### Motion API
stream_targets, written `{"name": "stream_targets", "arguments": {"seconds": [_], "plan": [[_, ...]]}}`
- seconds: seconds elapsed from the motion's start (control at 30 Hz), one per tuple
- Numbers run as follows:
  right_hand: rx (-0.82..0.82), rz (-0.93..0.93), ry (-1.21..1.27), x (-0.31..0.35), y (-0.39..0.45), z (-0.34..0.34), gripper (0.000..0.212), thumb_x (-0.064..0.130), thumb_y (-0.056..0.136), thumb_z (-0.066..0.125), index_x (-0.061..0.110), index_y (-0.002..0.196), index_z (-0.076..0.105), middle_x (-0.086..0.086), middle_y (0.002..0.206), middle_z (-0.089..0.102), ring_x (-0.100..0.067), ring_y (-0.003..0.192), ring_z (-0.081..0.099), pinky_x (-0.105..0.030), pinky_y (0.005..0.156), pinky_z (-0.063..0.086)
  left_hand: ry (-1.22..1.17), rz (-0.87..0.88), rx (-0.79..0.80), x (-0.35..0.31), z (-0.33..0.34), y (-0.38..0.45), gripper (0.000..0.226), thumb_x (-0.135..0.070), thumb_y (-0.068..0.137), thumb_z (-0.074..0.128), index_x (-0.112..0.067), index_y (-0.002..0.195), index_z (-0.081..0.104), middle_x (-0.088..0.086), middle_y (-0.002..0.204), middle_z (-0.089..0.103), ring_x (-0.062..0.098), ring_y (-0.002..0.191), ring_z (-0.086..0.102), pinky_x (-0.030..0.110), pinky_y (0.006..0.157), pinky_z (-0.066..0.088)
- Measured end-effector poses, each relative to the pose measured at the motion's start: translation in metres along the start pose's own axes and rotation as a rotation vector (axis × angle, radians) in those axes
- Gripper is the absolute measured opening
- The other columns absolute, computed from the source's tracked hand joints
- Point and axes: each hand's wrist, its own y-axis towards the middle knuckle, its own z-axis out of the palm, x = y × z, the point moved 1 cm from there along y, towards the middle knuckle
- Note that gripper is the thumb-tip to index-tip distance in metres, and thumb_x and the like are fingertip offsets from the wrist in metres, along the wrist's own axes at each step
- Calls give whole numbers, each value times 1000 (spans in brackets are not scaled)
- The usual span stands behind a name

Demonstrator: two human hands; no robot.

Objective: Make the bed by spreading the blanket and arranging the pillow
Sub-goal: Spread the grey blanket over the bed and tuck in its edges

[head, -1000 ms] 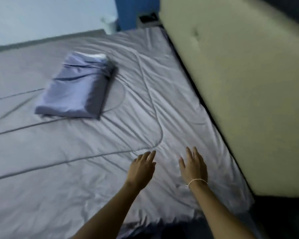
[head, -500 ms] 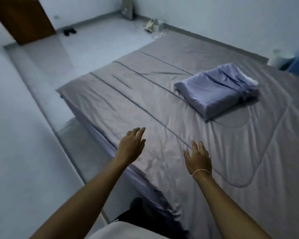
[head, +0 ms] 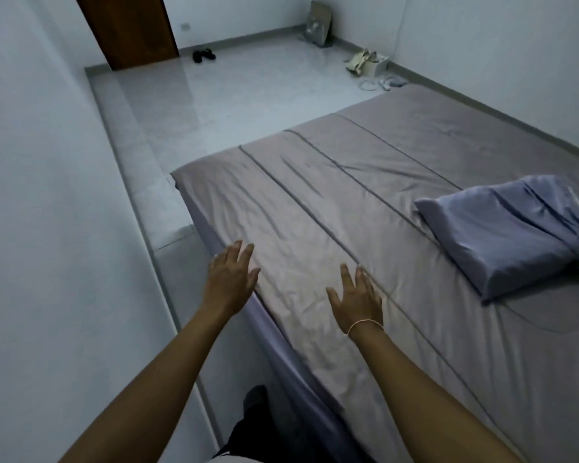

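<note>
- Grey quilted satin blanket (head: 398, 208): spread flat over the bed, covering the visible top surface. The fabric has a slight sheen, long straight stitched seams running lengthwise, a curved seam near the right edge of the view, and fine creases concentrated in the panel nearest the person.
- Lilac bed sheet (head: 281, 342): a smooth strip is visible below the blanket's near edge, hanging down the mattress side.
- Lavender rectangular fabric-covered pillow (head: 512, 228): lies on top of the blanket at the right of the view, well apart from both hands. Its cover shows loose folds toward the far end.
- Left hand (head: 231, 279): palm down at the blanket's near edge, over the corner line where blanket meets sheet. Fingers extended and slightly spread, gripping nothing.
- Right hand (head: 356, 300): palm down over the blanket, beside a lengthwise seam. Fingers extended and spread, gripping nothing. Whether the palm presses the fabric cannot be told. A thin pale bracelet (head: 365, 324) circles the wrist.
- White wall (head: 47, 228): stands close along the bed's near side, leaving a narrow floor gap.
- Glossy pale tiled floor (head: 231, 101): extends beyond the bed's foot.
- Brown wooden door (head: 131, 28): at the far wall, with dark sandals (head: 204, 55) on the floor beside it.
- Small fan (head: 318, 25) and pale clutter (head: 368, 63): along the far right wall; details too small to tell.
</note>
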Motion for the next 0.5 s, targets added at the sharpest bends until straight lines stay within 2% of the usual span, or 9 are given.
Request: {"name": "stream_targets", "arguments": {"seconds": [0.17, 0.27, 0.33, 0.5], "plan": [[34, -55, 5, 86, 80, 21, 66, 52, 97, 31, 24, 152, 7, -10, 160, 7, -26, 147, 8, -45, 119, 9, -11, -33, 74, 67, 2, 72, 57, -40, 95, 49, -11, 142, 38, 19, 149, 36, 38, 136, 34, 56, 108, 30], [102, 68, 150, 137, 127, 33, 66, 53, 96, 34, 23, 152, 14, -10, 160, 6, -28, 147, 8, -48, 119, 11, -38, -83, 124, 105, 2, 108, 58, -44, 97, 41, -15, 146, 30, 15, 153, 29, 33, 140, 28, 54, 112, 24], [76, 137, 268, 164, 149, 37, 64, 51, 96, 38, 22, 150, 20, -12, 160, 9, -30, 146, 10, -50, 117, 15, -74, -128, 118, 125, 2, 121, 57, -44, 97, 41, -16, 146, 30, 14, 153, 29, 32, 140, 28, 53, 112, 25], [-9, 79, 311, 225, 197, 43, 61, 46, 96, 42, 22, 149, 24, -11, 159, 14, -29, 147, 11, -48, 118, 15, -143, -198, 72, 172, 7, 159, 54, -42, 97, 43, -15, 144, 35, 15, 151, 32, 32, 139, 31, 53, 111, 27]]}}
